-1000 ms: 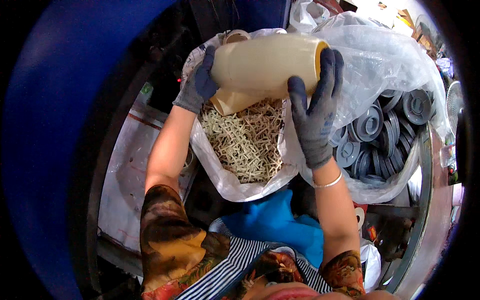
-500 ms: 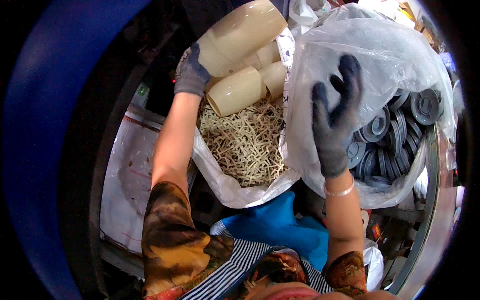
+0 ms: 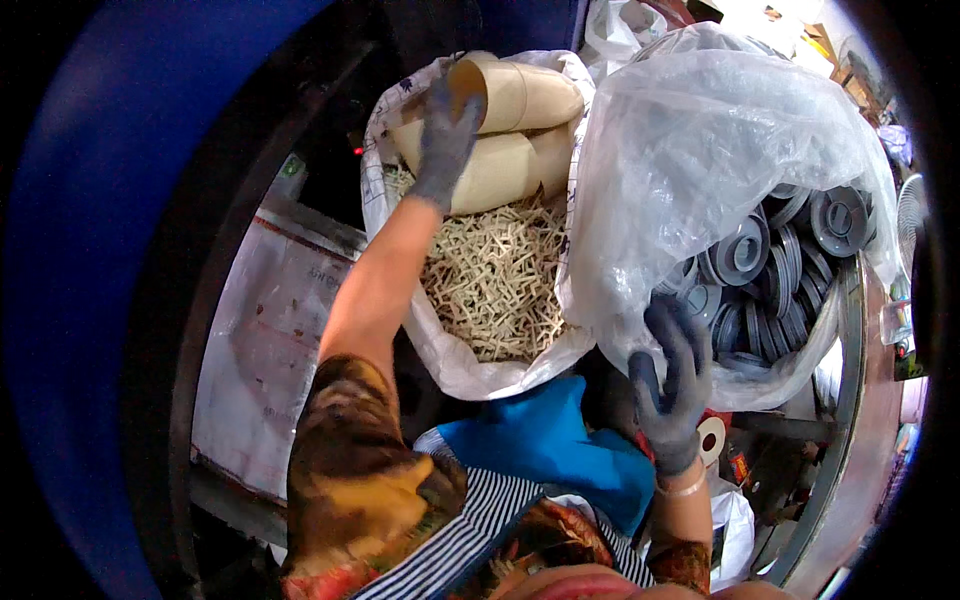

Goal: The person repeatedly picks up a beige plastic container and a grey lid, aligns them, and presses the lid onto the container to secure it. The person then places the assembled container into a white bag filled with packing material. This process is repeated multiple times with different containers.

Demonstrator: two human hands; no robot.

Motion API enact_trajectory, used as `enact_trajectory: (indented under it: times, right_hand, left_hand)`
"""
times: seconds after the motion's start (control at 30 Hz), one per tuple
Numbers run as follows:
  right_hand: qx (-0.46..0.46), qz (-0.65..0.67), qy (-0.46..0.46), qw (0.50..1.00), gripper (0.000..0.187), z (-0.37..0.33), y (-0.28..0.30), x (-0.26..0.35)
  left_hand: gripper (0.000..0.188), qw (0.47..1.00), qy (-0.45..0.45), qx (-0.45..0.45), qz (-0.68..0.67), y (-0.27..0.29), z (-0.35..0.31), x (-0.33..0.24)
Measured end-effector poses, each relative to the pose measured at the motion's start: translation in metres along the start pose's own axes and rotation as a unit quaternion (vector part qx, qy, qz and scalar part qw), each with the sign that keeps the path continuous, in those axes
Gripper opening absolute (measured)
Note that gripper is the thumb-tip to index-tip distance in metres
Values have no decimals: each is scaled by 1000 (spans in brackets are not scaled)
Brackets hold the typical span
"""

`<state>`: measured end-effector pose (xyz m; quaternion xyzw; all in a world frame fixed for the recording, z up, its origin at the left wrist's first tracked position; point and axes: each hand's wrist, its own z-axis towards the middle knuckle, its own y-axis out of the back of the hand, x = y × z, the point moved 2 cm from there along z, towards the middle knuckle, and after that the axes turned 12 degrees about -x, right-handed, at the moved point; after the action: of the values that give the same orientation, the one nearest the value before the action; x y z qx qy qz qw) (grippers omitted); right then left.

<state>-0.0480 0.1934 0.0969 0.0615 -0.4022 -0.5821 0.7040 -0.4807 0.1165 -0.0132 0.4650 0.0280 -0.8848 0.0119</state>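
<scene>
My left hand (image 3: 448,145), in a grey glove, reaches into the far part of a white woven sack (image 3: 470,380). Its fingers are at the open end of a glossy beige tapered plastic shell (image 3: 535,95), apparently closed on the rim. That shell lies sideways on another beige shell (image 3: 495,170). Many small beige plastic pieces (image 3: 495,280) fill the near part of the sack. My right hand (image 3: 678,385), also gloved, hangs empty with bent, parted fingers in front of a clear plastic bag (image 3: 690,140).
Grey round plastic discs (image 3: 790,270) show through the bag's mouth. A white-wrapped flat box (image 3: 265,340) lies at the left, beside a dark frame. Blue cloth (image 3: 550,440) is in front of my body. A roll (image 3: 711,440) sits near my right wrist, and a metal edge (image 3: 850,400) runs along the right.
The raised beige shell has come down into the sack with my left hand. My right hand has drawn back from above the clear bag toward my body.
</scene>
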Motion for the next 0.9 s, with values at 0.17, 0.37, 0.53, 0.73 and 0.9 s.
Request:
enact_trajectory:
  times: [0.17,0.37,0.53,0.73,0.9]
  right_hand:
    - [140,-114,-225,957,38,-104,71,17]
    - [135,-55,-361,921,34,-266,93,54]
    - [61,-44,-429,900,47,-269,106,98]
    - [177,-177,-242,937,55,-288,117,88]
    - [29,-183,-157,970,54,-235,128,106]
  left_hand:
    - [40,902,-260,-78,335,217,-46,-17]
    - [69,766,-165,348,515,311,-173,69]
    - [90,808,-12,206,552,291,-175,48]
    - [65,847,-9,129,515,365,-171,102]
    - [39,880,-70,97,460,364,-107,-75]
